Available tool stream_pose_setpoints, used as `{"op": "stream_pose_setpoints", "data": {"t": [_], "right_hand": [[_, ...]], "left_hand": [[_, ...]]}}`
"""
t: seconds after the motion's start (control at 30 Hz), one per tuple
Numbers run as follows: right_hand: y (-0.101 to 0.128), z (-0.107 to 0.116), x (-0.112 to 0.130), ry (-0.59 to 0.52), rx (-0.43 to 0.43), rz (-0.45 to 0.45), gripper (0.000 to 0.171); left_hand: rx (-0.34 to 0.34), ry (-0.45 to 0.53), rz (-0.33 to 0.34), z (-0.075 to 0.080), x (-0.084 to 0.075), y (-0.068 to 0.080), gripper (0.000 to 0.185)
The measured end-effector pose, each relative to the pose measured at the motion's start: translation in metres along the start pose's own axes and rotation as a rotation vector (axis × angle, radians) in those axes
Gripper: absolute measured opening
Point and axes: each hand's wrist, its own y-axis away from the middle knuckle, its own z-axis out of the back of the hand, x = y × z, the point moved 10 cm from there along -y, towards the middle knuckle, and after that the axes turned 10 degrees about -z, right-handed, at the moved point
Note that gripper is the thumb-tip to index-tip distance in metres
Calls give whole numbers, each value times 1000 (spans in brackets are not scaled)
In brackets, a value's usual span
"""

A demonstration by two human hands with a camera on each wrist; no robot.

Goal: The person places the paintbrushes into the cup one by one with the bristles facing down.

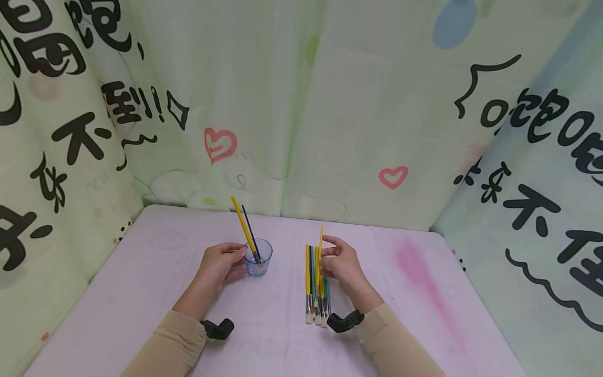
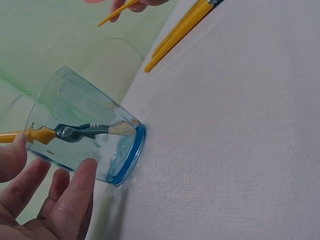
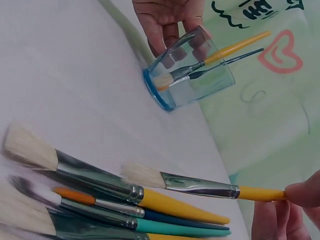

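A clear bluish cup (image 1: pixel 258 268) stands on the table with a yellow-handled paintbrush (image 1: pixel 242 220) and a thin dark-handled paintbrush (image 1: pixel 249 226) leaning in it, bristles down. My left hand (image 1: pixel 220 266) holds the cup from its left side, thumb near the rim and fingertips against the wall. My right hand (image 1: pixel 346 266) pinches a yellow-handled paintbrush (image 3: pixel 260 193) by its handle, thumb opposite the fingers. Its pale bristles point back towards me, just above a row of paintbrushes (image 1: pixel 308 293) lying side by side. Those have yellow, dark blue and green handles.
A pale pink cloth covers the table (image 1: pixel 179 235), with a brighter pink streak (image 1: pixel 426 277) on the right. Behind and beside it hangs a light green curtain (image 1: pixel 348 104) printed with black writing and red hearts. Black wrist devices (image 1: pixel 219 329) sit at both cuffs.
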Motion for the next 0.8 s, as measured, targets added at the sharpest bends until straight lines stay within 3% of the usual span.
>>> {"op": "stream_pose_setpoints", "data": {"t": [0.53,0.8], "right_hand": [[-2,-17,26,-78,12,108,67],[1,-28,44,-121,58,174,66]], "left_hand": [[11,-3,-8,1,0,0,32],[10,3,-1,1,0,-1,32]]}}
